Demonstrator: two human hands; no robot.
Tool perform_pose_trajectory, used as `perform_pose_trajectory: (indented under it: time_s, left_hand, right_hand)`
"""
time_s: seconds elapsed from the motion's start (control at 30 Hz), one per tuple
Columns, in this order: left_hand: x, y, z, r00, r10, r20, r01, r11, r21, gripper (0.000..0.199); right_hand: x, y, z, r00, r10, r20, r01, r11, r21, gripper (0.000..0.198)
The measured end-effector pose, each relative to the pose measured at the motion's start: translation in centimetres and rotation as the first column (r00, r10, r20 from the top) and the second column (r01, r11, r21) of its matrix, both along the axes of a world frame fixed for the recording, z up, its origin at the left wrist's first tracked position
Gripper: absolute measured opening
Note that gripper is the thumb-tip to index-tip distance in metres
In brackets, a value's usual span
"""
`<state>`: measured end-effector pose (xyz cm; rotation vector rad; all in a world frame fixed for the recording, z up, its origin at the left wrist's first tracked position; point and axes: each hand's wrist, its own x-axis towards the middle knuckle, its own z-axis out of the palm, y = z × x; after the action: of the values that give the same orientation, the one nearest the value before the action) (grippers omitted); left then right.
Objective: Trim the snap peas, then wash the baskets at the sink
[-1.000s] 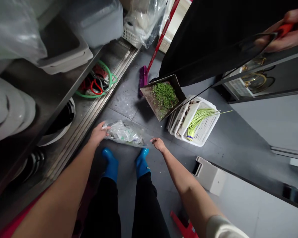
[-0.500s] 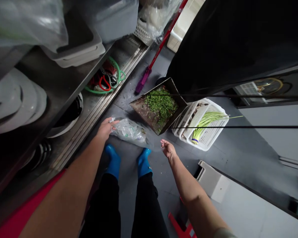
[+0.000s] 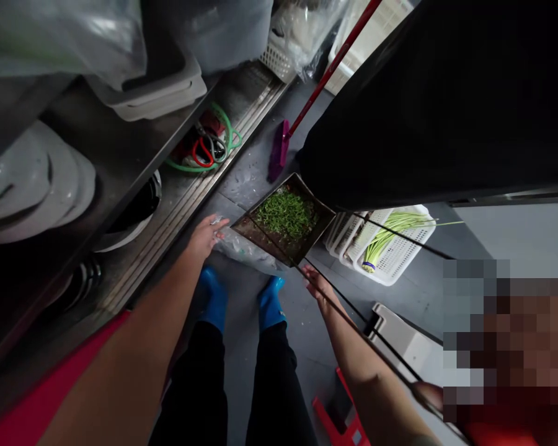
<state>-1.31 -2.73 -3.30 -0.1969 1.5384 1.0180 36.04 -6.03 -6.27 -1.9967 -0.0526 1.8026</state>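
Observation:
My left hand (image 3: 204, 236) grips one side of a clear plastic bag (image 3: 246, 251), its fingers bent at the bag's edge. At the bag's other side, my right hand (image 3: 317, 284) has its fingers pinched together on the thin, see-through rim. Right above the bag is a metal dustpan (image 3: 273, 246) holding chopped green scraps (image 3: 286, 214). It covers much of the bag. Long thin dark handle rods run from the dustpan to a co-worker's hand (image 3: 428, 394) at lower right.
A purple broom (image 3: 279, 148) with a red handle stands beyond the dustpan. White baskets (image 3: 393, 272) hold green stalks at right. Blue boots (image 3: 270, 303) are below. A shelf (image 3: 134, 179) with containers lines the left. A co-worker in black stands close at upper right.
The dustpan has come nearer and lower, over the bag, and its rods have swung down to the right. A co-worker has leaned in at lower right. The broom has turned.

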Motion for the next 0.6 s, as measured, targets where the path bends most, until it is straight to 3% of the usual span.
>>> perform_pose_trajectory:
  time_s: [0.37, 0.6]
  left_hand:
    - [0.9, -0.9, -0.9, 0.999, -0.020, -0.032, 0.020, 1.000, 0.003, 0.047]
    - [0.9, -1.2, -0.3, 0.999, -0.050, -0.006, 0.050, 0.999, 0.003, 0.049]
  right_hand:
    - [-0.8, -2.5, 0.7, 0.999, 0.010, 0.042, -0.007, 0.997, -0.081, 0.016]
    - [-1.5, -3.0, 1.0, 0.999, 0.031, 0.038, -0.028, 0.997, -0.070, 0.017]
